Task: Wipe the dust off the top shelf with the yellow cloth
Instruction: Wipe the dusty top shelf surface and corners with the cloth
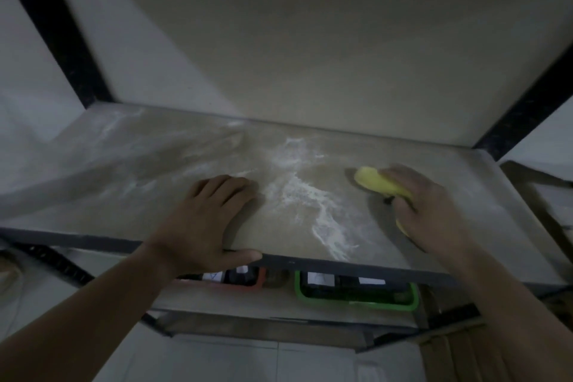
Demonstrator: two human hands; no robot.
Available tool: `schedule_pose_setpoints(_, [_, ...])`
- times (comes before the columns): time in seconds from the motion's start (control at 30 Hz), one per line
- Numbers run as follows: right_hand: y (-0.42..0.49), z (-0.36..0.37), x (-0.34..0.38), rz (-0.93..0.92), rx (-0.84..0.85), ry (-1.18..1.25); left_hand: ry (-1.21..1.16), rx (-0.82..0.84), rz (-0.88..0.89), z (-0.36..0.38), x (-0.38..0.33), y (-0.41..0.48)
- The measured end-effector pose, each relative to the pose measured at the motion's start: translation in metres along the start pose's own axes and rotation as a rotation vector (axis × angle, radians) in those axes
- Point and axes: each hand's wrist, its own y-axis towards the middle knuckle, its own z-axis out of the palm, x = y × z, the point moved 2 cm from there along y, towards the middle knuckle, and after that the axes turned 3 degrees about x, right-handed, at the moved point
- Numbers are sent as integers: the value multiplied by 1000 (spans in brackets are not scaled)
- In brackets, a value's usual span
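Matt, dust-streaked top shelf (186, 164); soft yellow cloth (376, 183).

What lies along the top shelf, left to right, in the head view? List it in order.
left hand resting on the top shelf → white dust streak → yellow cloth, gripped by the right hand

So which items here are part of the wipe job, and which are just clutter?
In the job: top shelf, white dust on it, yellow cloth, right hand gripping it, left hand resting on the shelf.
Lying about: green bin, red bin, both underneath.
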Motion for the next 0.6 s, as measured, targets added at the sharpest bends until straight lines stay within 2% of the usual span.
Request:
schedule_pose_setpoints(0.1, [-25, 7, -2, 122, 64, -89, 4, 14, -19, 1, 1, -2])
schedule_pose_setpoints(0.23, [-55, 34, 47, 62, -28, -51, 6, 24, -18, 0, 0, -2])
schedule_pose_setpoints(0.33, [-55, 60, 91, -47, 58, 138, 13, 5, -3, -2, -2, -2])
schedule_pose_setpoints(0.43, [-47, 52, 91, 88, -25, 334, 28, 8, -4, -2, -1, -2])
schedule_pose_setpoints(0.47, [-43, 42, 82, 140, -100, 332, 35, 15, -11, -1, -1, -2])
schedule_pose_setpoints(0.53, [-37, 20, 55, 192, -263, 159, 41, 28, -26, 0, 0, -2])
schedule_pose_setpoints(0.6, [-29, 7, 26, 247, -253, 27, 38, 28, -32, 1, 1, -2])
